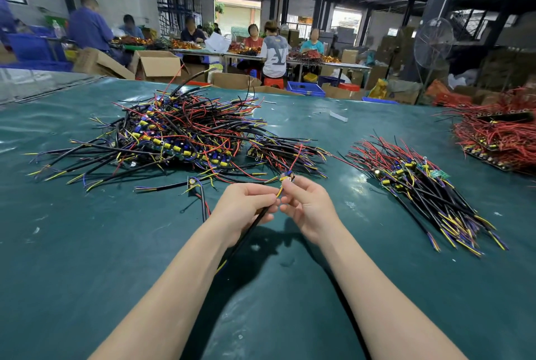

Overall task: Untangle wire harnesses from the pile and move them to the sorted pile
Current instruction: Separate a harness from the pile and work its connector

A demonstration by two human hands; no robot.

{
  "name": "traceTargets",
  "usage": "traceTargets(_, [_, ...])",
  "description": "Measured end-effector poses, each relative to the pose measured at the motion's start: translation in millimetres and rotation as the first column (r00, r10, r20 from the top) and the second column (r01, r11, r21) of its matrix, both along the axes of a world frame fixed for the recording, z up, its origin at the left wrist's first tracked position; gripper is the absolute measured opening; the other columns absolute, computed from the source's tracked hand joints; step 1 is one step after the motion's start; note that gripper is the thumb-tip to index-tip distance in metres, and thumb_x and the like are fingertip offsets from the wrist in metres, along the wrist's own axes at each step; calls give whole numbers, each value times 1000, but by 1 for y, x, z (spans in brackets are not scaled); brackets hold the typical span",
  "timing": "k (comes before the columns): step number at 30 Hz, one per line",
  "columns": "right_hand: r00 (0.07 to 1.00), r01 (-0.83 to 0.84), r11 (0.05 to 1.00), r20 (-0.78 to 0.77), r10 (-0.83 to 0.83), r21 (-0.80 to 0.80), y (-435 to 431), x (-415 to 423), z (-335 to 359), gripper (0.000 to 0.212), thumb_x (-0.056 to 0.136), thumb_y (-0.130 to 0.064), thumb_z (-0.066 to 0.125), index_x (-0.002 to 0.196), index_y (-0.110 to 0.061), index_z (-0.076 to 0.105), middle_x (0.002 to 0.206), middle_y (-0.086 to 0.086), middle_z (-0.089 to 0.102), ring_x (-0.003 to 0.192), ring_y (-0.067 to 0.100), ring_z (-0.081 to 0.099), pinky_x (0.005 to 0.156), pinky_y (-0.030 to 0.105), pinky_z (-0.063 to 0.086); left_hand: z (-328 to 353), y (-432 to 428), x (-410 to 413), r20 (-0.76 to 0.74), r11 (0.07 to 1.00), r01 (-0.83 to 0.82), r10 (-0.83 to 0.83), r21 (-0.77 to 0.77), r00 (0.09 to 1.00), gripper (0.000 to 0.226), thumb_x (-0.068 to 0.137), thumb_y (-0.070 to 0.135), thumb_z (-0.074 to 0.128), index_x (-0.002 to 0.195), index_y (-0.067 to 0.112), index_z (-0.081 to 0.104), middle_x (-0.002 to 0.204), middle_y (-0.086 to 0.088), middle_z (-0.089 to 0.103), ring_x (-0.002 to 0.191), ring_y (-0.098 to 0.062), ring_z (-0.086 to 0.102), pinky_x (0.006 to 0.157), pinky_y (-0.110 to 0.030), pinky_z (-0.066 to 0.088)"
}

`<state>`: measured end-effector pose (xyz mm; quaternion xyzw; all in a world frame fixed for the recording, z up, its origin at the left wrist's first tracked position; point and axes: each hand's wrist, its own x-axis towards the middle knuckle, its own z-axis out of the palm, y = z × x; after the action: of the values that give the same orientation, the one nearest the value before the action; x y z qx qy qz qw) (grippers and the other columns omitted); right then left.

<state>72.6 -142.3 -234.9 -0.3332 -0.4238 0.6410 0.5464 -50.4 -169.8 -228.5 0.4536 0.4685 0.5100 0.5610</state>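
Both hands are sharing one harness over the bench, just nearside of the tangled pile. The left hand is curling its fingers round the top of the black sheath. The right hand is pinching the yellow and blue leads just below the small component end. The harness's long axis is running from beside the left forearm up and rightward to the fingertips. Its red leads are trailing up toward a small cluster at the pile's edge; whether they are snagging there, cannot tell. The sorted pile is lying well to the right, nearer the right hand, its harnesses slanting component-end far-left, tips near-right. So the coming move is likely needing a rightward carry plus a turn to match that slant.
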Motion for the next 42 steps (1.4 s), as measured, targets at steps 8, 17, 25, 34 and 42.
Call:
traceTargets(8, [998,-44,993,42,39,110,1,2,1,17,91,5,46,81,-5,54,48,-2,60,41,3,55,43,14,47,1,1,-5,102,999,27,-24,-26,994,24,87,-9,53,75,6,68,55,-2,66,47,-4,61,49,-12,50])
traceTargets(17, [993,116,986,0,-117,116,10,7,-5,18,91,3,47,80,-9,54,45,-6,55,39,1,51,39,13,44,-5,-1,7,-19,998,39,-40,-45,999,24,94,14,52,73,7,64,47,6,56,38,1,48,41,-14,46])
traceTargets(25, [939,308,951,-165,-300,23,17,22,-1,18,95,-5,44,81,-17,49,51,0,66,36,0,53,36,11,42,-5,-5,13,-265,986,156,-165,-56,950,39,100,31,36,65,16,46,36,10,39,29,-2,29,31,-11,20])
traceTargets(34, [884,366,927,-281,-373,-82,23,39,-1,21,96,-5,44,79,-15,51,47,1,63,37,2,55,40,13,48,0,-9,-16,-182,907,402,-419,-123,890,32,91,20,54,61,15,68,50,8,54,40,0,44,38,-11,34])
traceTargets(42, [869,381,917,-295,-398,-117,24,37,-4,23,96,-4,44,76,-13,51,43,-2,60,37,1,54,40,12,47,4,-12,-13,-72,859,510,-512,-54,856,17,72,18,59,63,11,71,53,2,59,42,-3,51,41,-14,43])
